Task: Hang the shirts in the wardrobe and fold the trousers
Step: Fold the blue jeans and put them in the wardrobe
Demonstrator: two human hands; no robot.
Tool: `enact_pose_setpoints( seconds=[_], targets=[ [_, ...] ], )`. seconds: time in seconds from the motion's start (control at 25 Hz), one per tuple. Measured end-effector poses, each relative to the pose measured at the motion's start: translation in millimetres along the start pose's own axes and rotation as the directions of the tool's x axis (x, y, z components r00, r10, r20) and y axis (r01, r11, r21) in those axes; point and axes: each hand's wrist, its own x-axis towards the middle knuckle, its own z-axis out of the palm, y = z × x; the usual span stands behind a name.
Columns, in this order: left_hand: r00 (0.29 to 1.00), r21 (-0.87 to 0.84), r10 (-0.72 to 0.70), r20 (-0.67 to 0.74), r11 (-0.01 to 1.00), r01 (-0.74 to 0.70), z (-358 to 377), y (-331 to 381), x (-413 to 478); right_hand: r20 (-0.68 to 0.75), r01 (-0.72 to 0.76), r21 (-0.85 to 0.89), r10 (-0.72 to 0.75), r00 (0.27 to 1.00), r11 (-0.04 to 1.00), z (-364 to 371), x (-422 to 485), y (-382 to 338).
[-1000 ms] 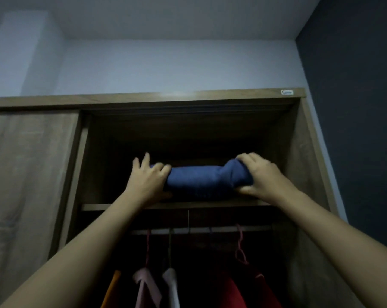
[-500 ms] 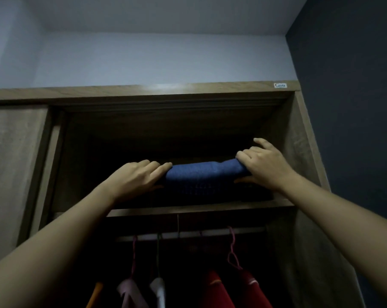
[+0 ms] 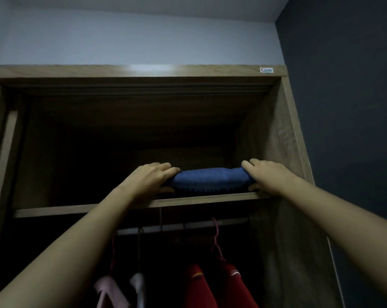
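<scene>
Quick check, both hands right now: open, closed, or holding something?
Left hand: holding the left end of the folded blue trousers, fingers on top, thumb beneath.
Right hand: holding their right end.

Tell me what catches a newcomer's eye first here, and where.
The folded blue trousers lie on the wardrobe's upper shelf, gripped at their ends by the left hand and right hand. Below, red shirts hang from the rail.

A pale wall (image 3: pixel 132 36) meets a dark wall (image 3: pixel 348 107) (navy, perhaps) at the corner.
</scene>
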Motion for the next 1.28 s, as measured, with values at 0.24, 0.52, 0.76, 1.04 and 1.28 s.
enact_pose_setpoints(
  seconds=[0.24,0.52,0.76,1.04,1.28],
  targets=[
    [0.982,-0.376,-0.139,0.126,0.91,0.177,6.1,9.2,-0.7,0.164,-0.018,-0.298,0.07,0.984,0.955,1.2,-2.1,2.1],
    [0.907,-0.087,-0.204,0.369,0.964,0.253,-12.4,22.8,-39.9,0.403,-0.016,-0.227,0.109,0.908,0.974,-20.5,-25.7,-11.0],
    [0.954,-0.278,-0.218,0.207,0.921,0.272,-19.9,40.7,-3.1,0.014,0.027,0.306,-0.033,0.999,0.952,-11.5,-2.4,-27.8],
    [0.907,-0.072,-0.415,0.072,0.905,0.42,0.4,63.7,-24.9,0.029,-0.11,0.161,0.107,0.994,0.981,16.4,-2.1,-19.3],
    [0.773,-0.531,-0.62,-0.132,0.703,0.473,-20.2,61.8,-103.7,-0.264,-0.027,0.552,0.205,0.943,0.834,49.4,-67.7,-76.9]
  ],
)
